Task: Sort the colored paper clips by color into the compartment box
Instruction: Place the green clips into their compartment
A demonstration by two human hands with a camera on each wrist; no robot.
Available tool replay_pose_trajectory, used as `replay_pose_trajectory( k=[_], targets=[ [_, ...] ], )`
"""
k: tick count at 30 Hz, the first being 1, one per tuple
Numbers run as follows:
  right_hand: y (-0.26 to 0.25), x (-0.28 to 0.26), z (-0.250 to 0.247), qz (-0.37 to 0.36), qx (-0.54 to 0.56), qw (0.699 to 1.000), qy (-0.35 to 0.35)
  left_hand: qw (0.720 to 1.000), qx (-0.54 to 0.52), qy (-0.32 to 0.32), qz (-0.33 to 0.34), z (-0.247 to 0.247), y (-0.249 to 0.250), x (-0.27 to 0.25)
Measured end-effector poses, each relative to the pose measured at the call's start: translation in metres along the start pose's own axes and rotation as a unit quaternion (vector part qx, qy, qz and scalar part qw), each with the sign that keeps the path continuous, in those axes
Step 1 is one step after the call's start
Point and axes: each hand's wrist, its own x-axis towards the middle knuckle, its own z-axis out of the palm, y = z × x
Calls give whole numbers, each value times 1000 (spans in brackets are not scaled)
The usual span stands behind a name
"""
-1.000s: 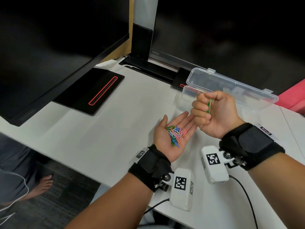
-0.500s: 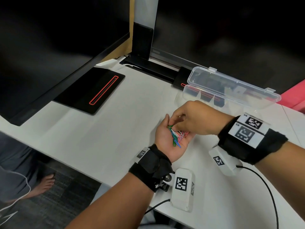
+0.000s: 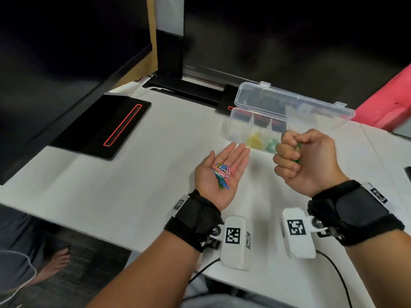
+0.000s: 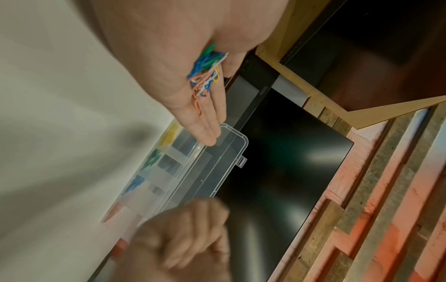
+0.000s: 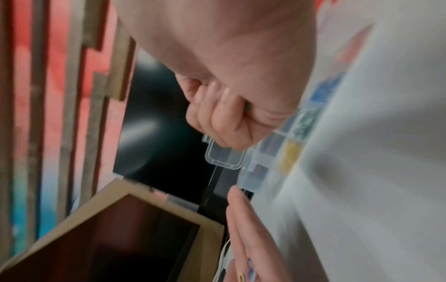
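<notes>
My left hand (image 3: 222, 172) lies palm up over the white table, fingers straight, carrying a small heap of mixed colored paper clips (image 3: 223, 176) (image 4: 206, 76). To its right my right hand (image 3: 298, 156) is curled into a fist that grips green paper clips (image 3: 297, 150) (image 5: 247, 106). The fist hovers at the near edge of the clear compartment box (image 3: 239, 125), whose lid stands open behind. Yellow clips (image 3: 254, 140) and green clips (image 3: 271, 144) lie in separate compartments; the left wrist view also shows blue clips (image 4: 135, 184) in another one.
A black monitor base with a red slot (image 3: 104, 125) sits at the left, under a large dark screen (image 3: 55, 52). A second monitor stand (image 3: 184, 87) lies behind the box. The table's near edge (image 3: 93, 232) runs below my wrists; a bare foot (image 3: 55, 261) shows beneath.
My right hand picked from the heap in my left palm, then lifted away to the right as a fist holding green clips. The left palm stayed open.
</notes>
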Motion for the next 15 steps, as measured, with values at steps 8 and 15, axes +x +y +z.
replay_pose_trajectory(
  k=[8, 15],
  targets=[
    [34, -8, -46, 26, 155, 979, 128, 1000, -22, 6, -10, 17, -8, 17],
    [-12, 27, -34, -38, 44, 988, 146, 1000, 13, 14, 9, 13, -2, 31]
  ],
)
